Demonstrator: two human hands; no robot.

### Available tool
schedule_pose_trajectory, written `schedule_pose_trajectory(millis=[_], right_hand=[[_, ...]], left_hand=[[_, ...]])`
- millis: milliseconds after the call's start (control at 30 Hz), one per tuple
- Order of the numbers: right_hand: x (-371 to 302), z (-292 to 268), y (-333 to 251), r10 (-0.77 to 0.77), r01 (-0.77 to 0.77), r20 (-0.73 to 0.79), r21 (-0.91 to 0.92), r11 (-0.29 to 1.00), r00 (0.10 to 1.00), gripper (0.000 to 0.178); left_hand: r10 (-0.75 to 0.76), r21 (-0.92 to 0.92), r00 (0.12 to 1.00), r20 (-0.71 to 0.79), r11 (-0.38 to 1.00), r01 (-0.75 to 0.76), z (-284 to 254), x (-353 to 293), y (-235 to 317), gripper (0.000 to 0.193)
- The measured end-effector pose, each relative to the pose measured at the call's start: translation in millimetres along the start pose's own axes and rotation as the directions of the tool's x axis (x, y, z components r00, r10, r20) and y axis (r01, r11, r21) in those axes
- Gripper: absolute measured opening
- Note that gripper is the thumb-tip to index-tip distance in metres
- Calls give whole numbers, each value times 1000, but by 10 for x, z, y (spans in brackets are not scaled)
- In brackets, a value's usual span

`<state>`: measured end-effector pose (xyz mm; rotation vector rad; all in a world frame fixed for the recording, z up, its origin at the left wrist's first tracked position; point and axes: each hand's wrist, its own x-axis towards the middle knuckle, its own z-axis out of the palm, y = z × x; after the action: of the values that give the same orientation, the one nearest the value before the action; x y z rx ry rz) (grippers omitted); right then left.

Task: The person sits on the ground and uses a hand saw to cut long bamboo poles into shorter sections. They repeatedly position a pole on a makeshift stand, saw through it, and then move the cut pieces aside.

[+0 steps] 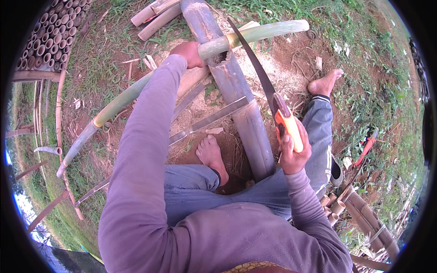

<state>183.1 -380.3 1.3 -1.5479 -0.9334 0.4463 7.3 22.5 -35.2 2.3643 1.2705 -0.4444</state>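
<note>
Green bamboo pole [132,93] lying across the far part of a thick, dark log [252,136] — a saw [262,76] angled over it.

The pole's short end juts past the log's right edge with open room over the grass [368,75] and pale sawdust [248,66]; its long end slopes well beyond the left edge. The left hand [189,53] is closed around the pole, just beside the log's left edge; the right hand [295,152] is wrapped around the saw's orange handle [291,131], to the right of the log. The blade crosses the pole in view — whether they touch, I cannot tell. The left sleeve [141,132] hides part of a long strip [214,119] reaching the log, its material unclear; the log's far end is cut off, its near end hidden by the trousers [195,182].
</note>
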Motion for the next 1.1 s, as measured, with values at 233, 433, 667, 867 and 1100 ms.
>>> schedule_pose_trajectory(millis=[233, 433, 667, 867, 1100], right_hand=[[1062, 783, 142, -80, 76, -18, -151, 986, 997, 44], [628, 434, 73, -75, 74, -1, -61, 995, 997, 41], [357, 340, 203, -119, 114, -31, -118, 986, 992, 42], [1180, 890, 147, 141, -141, 22, 1, 990, 990, 40], [64, 158, 131, -155, 152, -26, -100, 983, 988, 42]], left_hand=[[73, -36, 997, 7, 997, -73, -15, 80, 110, 66], [57, -78, 998, 0, 995, -57, -52, 157, -59, 65], [56, -46, 998, -3, 997, -56, 32, 106, 34, 64], [83, -81, 997, 0, 993, -83, 97, 164, -35, 59], [103, -120, 995, -4, 987, -103, 81, 165, -114, 57]])
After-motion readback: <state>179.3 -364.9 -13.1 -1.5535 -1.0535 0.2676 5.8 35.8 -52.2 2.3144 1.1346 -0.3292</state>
